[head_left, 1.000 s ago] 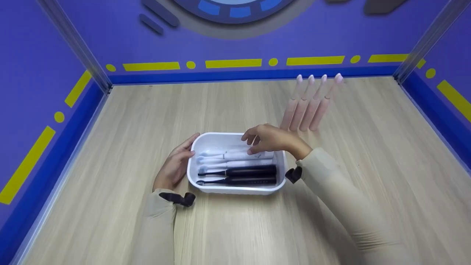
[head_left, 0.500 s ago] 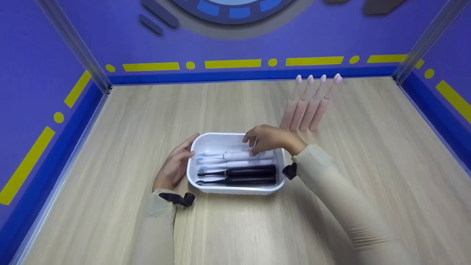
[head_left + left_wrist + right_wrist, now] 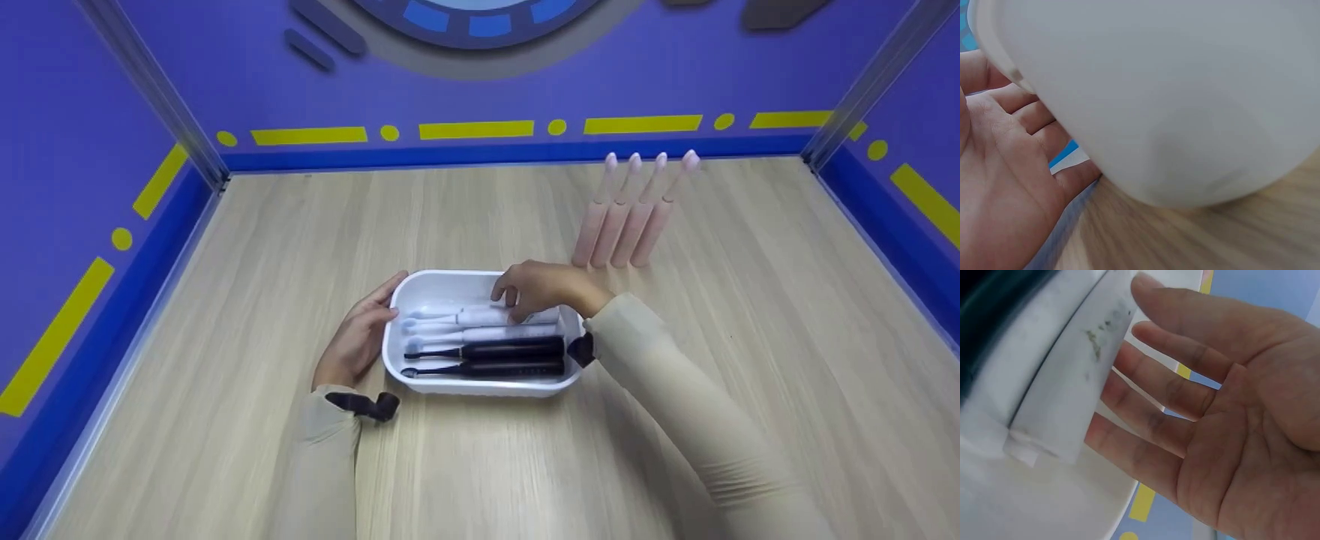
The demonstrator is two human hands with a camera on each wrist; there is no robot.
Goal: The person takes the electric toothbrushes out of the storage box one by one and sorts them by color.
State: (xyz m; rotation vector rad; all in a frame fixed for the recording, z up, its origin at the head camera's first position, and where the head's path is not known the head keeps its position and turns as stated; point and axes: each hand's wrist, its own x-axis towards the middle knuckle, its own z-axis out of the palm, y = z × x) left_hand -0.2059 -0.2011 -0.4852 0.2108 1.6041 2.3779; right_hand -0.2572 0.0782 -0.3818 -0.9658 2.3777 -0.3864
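A white plastic bin (image 3: 480,388) stands on the table. Inside, two white electric toothbrushes (image 3: 495,316) lie at the far side, parallel to two black electric toothbrushes (image 3: 511,347) at the near side. My left hand (image 3: 352,337) holds the bin's left end, its thumb at the rim and its fingers against the outer wall (image 3: 1185,101). My right hand (image 3: 544,289) reaches into the bin at the farther white toothbrush. In the right wrist view, its nearly straight fingers (image 3: 1145,427) touch that handle's side, and the thumb is near its top. The toothbrush lies flat in the bin.
Several pink electric toothbrushes (image 3: 622,232) stand upright in a row behind my right hand. Blue-purple panels (image 3: 480,90) with yellow marks enclose the wooden table (image 3: 480,465) at the back and both sides.
My right hand has sunk slightly lower and nearer over the farther white toothbrush, and its wrist has shifted a little left. The left hand and the bin have stayed in place.
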